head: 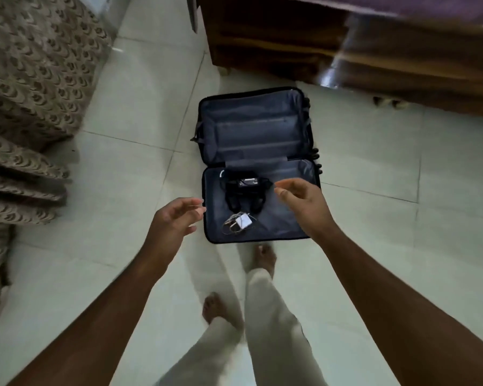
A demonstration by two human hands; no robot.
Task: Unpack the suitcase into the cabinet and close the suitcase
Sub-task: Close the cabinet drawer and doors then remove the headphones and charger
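Note:
A dark suitcase [290, 129] lies wide open on the tiled floor, its grey lining showing in both halves. The far half holds nothing I can see. In the near half lie a black power adapter with its coiled cable [244, 188] and a white charger with a thin cord [241, 222]. My left hand [176, 215] hovers at the suitcase's left edge, fingers loosely spread and holding nothing. Over the near half's right side, my right hand [301, 201] reaches forward, fingers relaxed and empty. Neither hand touches the items.
A dark wooden bed frame [290, 43] stands beyond the suitcase at the top right. A patterned brown fabric seat [31, 93] fills the left side. My bare feet [265, 257] and light trousers are just before the suitcase. No cabinet is in view.

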